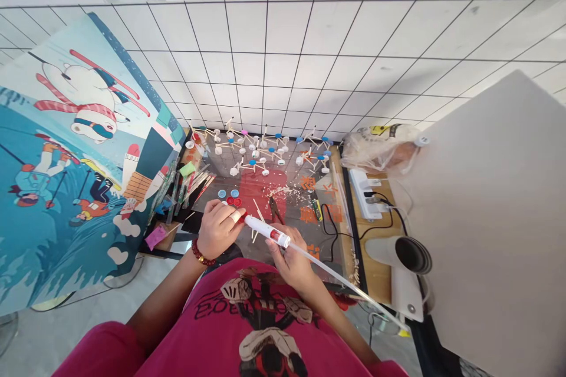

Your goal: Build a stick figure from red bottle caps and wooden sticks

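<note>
My right hand [289, 256] is wrapped round a white hot glue gun [265, 228] with a red part showing in its body. A long translucent glue stick [345, 281] runs out of its rear, down to the right. At the gun's front end, my left hand [221, 227] pinches a small red piece [242, 218], mostly hidden by the fingers. A white band circles one left finger. Just beyond lie blue bottle caps [234, 193] and red bottle caps [230, 201]. Thin wooden sticks [255, 235] and dark-handled pliers [275, 210] lie by the glue gun.
Several stick frames with cap wheels [263, 153] stand along the back of the table. Wood shavings [285, 191], a yellow cutter [317, 210] and a black cable [327, 224] lie right of centre. A power strip [369, 194] sits right, loose sticks [197, 185] left.
</note>
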Demonstrator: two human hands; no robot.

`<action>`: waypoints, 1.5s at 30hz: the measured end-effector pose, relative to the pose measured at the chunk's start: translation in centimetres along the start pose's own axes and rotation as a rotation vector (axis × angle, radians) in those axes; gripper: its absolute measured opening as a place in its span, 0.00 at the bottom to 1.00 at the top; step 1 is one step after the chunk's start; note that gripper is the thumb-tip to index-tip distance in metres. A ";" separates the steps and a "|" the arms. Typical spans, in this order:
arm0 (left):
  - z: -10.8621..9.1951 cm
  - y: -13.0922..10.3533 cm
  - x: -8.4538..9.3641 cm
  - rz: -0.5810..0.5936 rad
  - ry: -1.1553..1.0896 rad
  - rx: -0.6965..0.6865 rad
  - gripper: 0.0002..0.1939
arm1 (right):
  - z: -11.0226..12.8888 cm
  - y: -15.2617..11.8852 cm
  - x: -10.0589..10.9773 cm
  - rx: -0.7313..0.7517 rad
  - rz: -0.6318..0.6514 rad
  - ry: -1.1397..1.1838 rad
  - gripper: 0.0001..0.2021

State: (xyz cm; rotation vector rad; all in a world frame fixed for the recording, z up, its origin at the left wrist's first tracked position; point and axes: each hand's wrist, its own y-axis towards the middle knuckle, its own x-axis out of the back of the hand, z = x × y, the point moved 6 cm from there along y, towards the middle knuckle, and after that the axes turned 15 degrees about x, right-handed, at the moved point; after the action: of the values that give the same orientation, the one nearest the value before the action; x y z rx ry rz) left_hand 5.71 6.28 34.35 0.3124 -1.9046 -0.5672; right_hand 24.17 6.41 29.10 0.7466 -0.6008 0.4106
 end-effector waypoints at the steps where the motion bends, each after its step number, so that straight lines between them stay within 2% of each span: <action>1: 0.0 0.0 0.0 -0.001 -0.004 -0.005 0.07 | -0.1 0.0 0.0 -0.005 -0.005 0.000 0.12; 5: 0.4 -0.2 -0.4 0.016 -0.029 0.021 0.08 | -0.4 -0.2 0.0 -0.026 -0.012 0.021 0.13; 10: 2.5 -0.5 -1.4 0.050 -0.215 0.275 0.14 | -1.0 -1.0 -0.3 -0.126 -0.065 0.117 0.15; 12: 3.0 -0.6 -1.7 0.058 -0.267 0.336 0.15 | -1.4 -1.6 -0.4 -0.178 -0.118 0.170 0.15; 16: 3.2 -0.7 -1.4 0.034 -0.269 0.390 0.14 | -2.3 -2.4 -0.4 -0.297 -0.244 0.288 0.15; 19: 3.2 -0.7 -1.3 0.050 -0.270 0.444 0.16 | -2.5 -2.5 -0.3 -0.334 -0.289 0.341 0.15; 27: 3.7 -0.5 -0.7 0.000 -0.234 0.495 0.12 | -3.0 -2.6 -0.6 -0.364 -0.305 0.364 0.15; 30: 4.1 -0.6 -0.9 0.040 -0.297 0.553 0.10 | -3.1 -2.7 -0.7 -0.361 -0.300 0.355 0.15; 32: 4.7 -0.9 -1.6 0.116 -0.482 0.712 0.09 | -3.1 -2.7 -0.6 -0.344 -0.292 0.334 0.15; 35: 5.3 -2.5 -3.9 0.247 -1.003 1.165 0.11 | -2.5 -2.5 -0.3 -0.285 -0.257 0.247 0.15; 37: 4.6 -3.3 -5.2 0.348 -1.259 1.378 0.12 | -1.9 -2.1 0.0 -0.217 -0.209 0.183 0.14; 40: 2.9 -3.9 -6.2 0.493 -1.535 1.576 0.11 | -0.9 -1.5 0.3 -0.127 -0.158 0.133 0.13; 42: 2.0 -4.4 -6.5 0.489 -1.737 1.752 0.08 | -0.6 -1.3 0.6 -0.108 -0.153 0.122 0.13; 45: 1.7 -5.0 -6.6 0.356 -1.837 1.901 0.08 | -0.4 -1.3 0.5 -0.096 -0.139 0.108 0.12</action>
State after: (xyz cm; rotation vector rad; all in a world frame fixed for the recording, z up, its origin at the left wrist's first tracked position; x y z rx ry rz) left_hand 6.47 5.49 25.99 0.6467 -3.3973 2.2378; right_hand 25.46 5.94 28.52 0.6657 -0.4610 0.2891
